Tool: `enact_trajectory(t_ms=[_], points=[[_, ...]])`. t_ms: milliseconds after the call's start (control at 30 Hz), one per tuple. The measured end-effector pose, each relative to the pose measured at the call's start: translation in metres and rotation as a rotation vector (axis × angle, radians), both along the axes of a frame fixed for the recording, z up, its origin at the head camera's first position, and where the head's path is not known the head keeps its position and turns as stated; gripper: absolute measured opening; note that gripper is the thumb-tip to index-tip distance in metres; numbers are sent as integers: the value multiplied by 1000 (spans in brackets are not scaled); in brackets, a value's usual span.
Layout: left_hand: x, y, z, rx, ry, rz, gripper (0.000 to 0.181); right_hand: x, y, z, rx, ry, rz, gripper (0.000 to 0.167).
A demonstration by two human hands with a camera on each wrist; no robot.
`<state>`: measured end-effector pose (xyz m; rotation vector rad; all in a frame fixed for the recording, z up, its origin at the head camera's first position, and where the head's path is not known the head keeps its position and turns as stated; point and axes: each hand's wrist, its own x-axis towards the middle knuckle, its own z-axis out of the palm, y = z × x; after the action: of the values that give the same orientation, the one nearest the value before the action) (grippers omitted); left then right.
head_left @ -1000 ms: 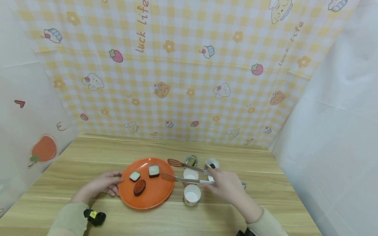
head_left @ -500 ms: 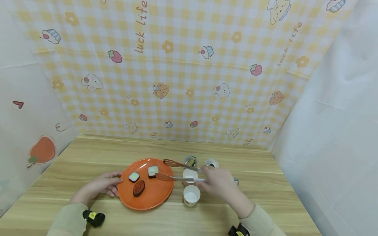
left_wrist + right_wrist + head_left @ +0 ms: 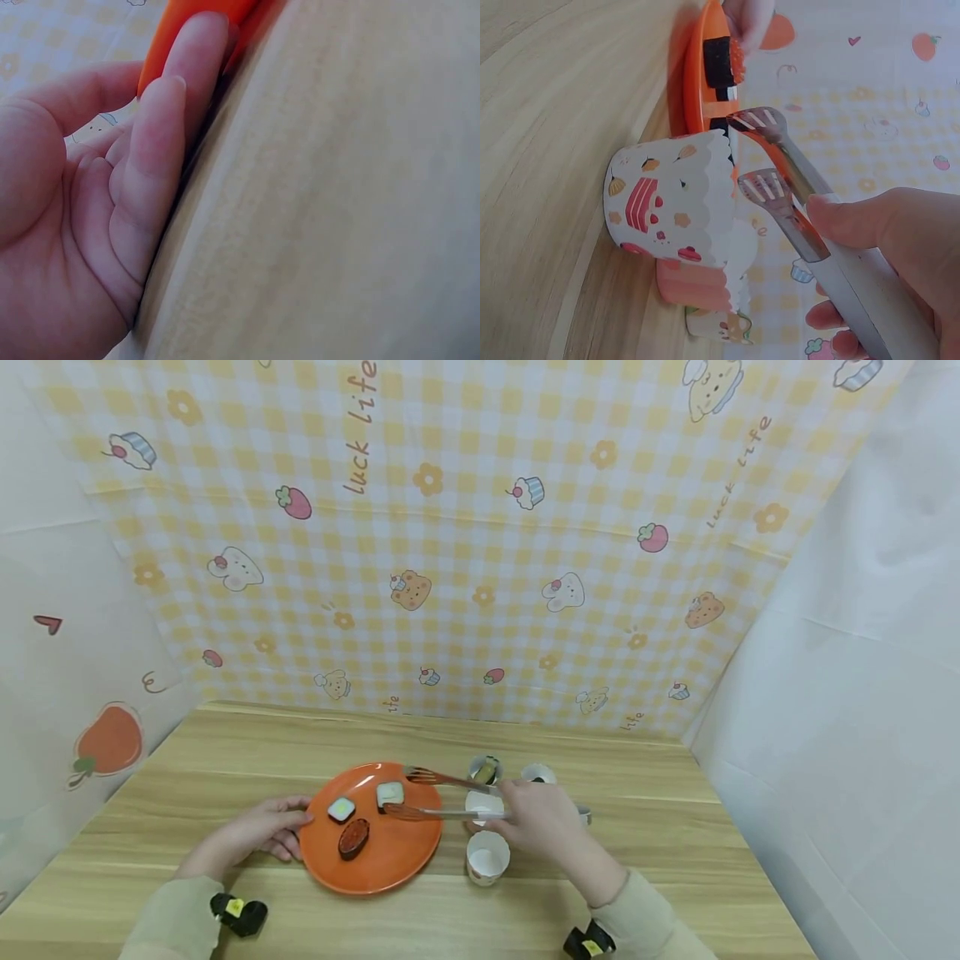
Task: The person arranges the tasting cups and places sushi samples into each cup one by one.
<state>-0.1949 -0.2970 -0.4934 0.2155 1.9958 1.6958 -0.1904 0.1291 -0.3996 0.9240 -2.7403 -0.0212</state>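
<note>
An orange plate [image 3: 375, 868] holds three toy sushi pieces: a small square roll [image 3: 341, 810], a larger white-topped square roll [image 3: 390, 794] and an oval red roe sushi [image 3: 354, 839]. My left hand [image 3: 262, 828] pinches the plate's left rim, thumb above and fingers low beside it. Metal serving tongs [image 3: 810, 240] are gripped in my right hand [image 3: 543, 818]. Their slotted ends stand spread apart over the plate, near the larger square roll in the head view. Whether they touch it I cannot tell.
Several paper cups stand right of the plate. The front cup [image 3: 487, 860] and the pale middle cup [image 3: 483, 806] lie under or beside the tongs. A back cup [image 3: 486, 768] holds a greenish piece. Another cup [image 3: 538, 773], partly behind my right hand, holds something dark.
My right hand has moved left with the tongs, bringing their ends further over the plate to the larger square roll. The left hand and the plate have stayed in place.
</note>
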Motion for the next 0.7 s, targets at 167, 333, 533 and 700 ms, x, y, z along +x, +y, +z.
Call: enact_trajectory(t_ms=[167,333,533,700], points=[[0,0,0,-1,0,2,56,0,-7,0,18,-11,-10,48],[0,0,1,3,3,-3,55,0,-14,0,18,-17,-31,51],[0,-1,-1,5,3,-4,56,-2,-18,-2,16,-30,-46,48],[-1,-1,-1,4,10,-9,56,-2,-21,-6,21,-28,-46,47]])
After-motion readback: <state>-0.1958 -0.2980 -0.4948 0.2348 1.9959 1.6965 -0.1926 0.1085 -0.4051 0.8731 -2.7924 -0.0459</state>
